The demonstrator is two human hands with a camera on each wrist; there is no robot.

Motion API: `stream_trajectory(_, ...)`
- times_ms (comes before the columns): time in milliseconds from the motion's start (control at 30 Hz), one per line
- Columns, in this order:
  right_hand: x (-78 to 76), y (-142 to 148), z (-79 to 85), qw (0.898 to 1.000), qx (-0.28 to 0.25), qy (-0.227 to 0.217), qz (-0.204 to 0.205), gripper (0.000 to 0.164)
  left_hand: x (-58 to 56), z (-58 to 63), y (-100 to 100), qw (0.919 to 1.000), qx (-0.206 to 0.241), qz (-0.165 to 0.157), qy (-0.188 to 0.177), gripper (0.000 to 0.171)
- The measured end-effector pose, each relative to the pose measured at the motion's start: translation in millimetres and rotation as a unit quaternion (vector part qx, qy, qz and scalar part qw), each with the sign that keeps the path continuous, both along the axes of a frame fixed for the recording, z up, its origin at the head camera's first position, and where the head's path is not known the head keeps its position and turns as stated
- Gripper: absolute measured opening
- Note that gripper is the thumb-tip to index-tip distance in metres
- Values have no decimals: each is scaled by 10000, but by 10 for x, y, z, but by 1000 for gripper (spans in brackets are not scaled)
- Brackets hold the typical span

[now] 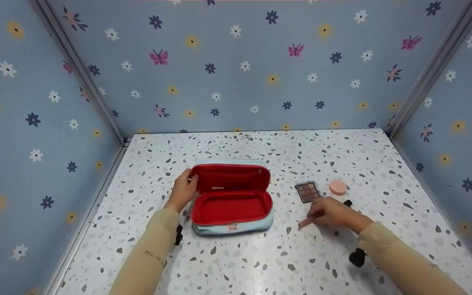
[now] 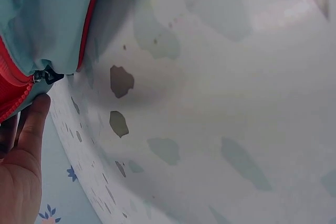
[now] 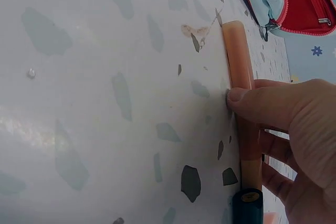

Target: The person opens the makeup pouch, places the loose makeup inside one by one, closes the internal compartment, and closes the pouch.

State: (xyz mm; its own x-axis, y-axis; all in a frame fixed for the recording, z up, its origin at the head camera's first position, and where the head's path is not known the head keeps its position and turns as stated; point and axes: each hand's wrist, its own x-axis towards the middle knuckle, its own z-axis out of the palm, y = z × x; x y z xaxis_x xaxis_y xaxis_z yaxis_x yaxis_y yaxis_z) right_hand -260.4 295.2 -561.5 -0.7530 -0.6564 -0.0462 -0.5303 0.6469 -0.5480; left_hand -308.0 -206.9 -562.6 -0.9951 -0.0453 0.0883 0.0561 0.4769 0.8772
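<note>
A light-blue makeup bag [image 1: 254, 226] with a red lining lies unzipped, its lid [image 1: 232, 178] raised at the back. My left hand [image 1: 181, 191] pinches the lid's left edge, thumb on the inner side; in the left wrist view the fingers [image 2: 34, 127] reach behind the zipper edge. To the right of the bag, my right hand [image 1: 333, 212] grips a slim pink cosmetic tube [image 1: 305, 222] low over the table. The right wrist view shows my thumb lying across this tube [image 3: 240, 51]. A dark cylinder [image 3: 248, 208] with a round gold label is at the tube's lower end.
An eyeshadow palette [image 1: 307, 191] and a round pink compact [image 1: 337, 187] lie just beyond my right hand. The black end of a small item [image 1: 347, 203] shows behind that hand. Floral panels [image 1: 236, 82] enclose the speckled white table [image 1: 219, 266] at the back and sides.
</note>
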Motion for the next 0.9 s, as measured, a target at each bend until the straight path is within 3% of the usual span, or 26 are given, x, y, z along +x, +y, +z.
stream_trajectory(333,16,-70,90,9998,-140,151,41,2,-4,7,0,10000,-34,-36,15,27)
stream_trajectory(567,-12,-110,239,9983,-152,569,28,9,3,18,4,10000,-26,-30,-6,25)
stream_trajectory(900,-88,-186,431,9984,-185,532,-90,19,7,17,5,10000,-28,-60,19,28)
